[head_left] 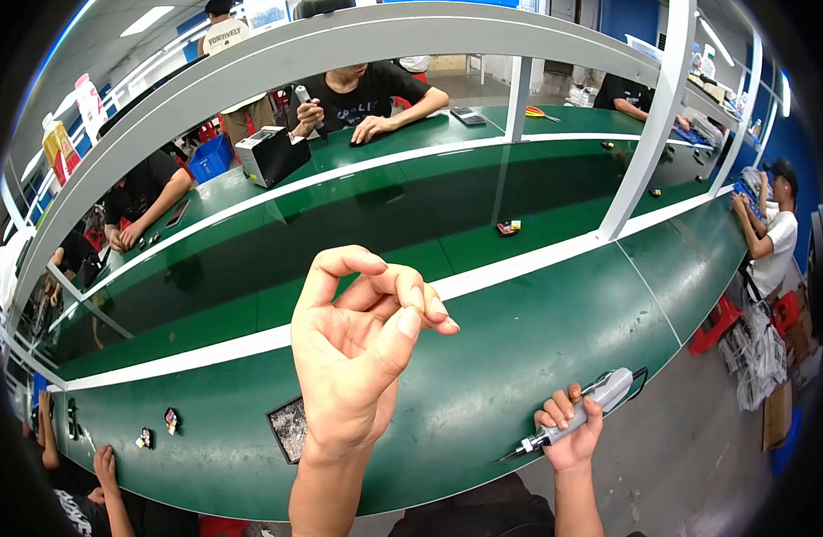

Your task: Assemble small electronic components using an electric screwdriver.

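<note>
My left hand [353, 358] is raised over the green bench, palm in view. Its fingers are curled and the thumb tip meets them in a pinch; whatever may be between them is too small or hidden to make out. Beneath and partly behind that wrist lies a black tray [271, 424] of small, silvery loose pieces. At the bench's near edge on the right, my right hand [572, 434] is wrapped round a grey electric screwdriver [608, 389], whose bit points to the lower left.
White metal posts [649, 134] and a beam cross above the green bench [483, 376]. Small dark parts [171, 421] lie at left, and another part [508, 228] lies farther back. Across sit a black box [273, 157] and several people; a person's hand [106, 465] rests at lower left.
</note>
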{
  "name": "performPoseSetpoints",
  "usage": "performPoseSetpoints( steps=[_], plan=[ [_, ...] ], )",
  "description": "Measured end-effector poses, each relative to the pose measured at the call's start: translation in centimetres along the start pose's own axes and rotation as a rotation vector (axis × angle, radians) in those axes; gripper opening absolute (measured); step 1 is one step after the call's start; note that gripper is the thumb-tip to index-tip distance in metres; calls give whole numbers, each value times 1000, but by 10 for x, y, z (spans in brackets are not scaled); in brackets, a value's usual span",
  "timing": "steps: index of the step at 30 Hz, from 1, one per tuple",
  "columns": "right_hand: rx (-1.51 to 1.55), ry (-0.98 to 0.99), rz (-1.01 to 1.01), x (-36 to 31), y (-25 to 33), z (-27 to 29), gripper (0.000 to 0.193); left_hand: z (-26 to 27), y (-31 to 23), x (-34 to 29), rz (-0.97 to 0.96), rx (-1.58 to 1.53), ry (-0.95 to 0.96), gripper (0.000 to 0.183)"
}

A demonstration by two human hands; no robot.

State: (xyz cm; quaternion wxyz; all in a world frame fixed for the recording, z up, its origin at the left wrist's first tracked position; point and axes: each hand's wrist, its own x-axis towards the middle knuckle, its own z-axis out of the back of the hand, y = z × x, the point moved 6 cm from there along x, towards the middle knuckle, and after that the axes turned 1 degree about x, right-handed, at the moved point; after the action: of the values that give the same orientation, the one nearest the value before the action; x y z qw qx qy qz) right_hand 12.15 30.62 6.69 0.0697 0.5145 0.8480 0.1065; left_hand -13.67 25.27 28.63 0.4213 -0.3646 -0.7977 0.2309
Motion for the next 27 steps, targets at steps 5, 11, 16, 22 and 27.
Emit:
performPoseSetpoints(
  steps=[5,11,16,22,27],
  plan=[
    [-4,-10,5,0,0,-1,13,-1,0,-1,-4,4,33,39],
    [-2,-8,6,0,0,-1,13,-9,-3,-2,-66,-87,125,39],
    [1,-7,2,0,0,-2,13,-8,-3,-1,-83,-142,151,41],
    [7,-6,1,0,-1,-5,13,-7,-4,-1,-98,-170,162,41],
    [1,-6,8,-1,-1,-4,13,-6,-4,-2,-105,-170,165,42]
  ],
)
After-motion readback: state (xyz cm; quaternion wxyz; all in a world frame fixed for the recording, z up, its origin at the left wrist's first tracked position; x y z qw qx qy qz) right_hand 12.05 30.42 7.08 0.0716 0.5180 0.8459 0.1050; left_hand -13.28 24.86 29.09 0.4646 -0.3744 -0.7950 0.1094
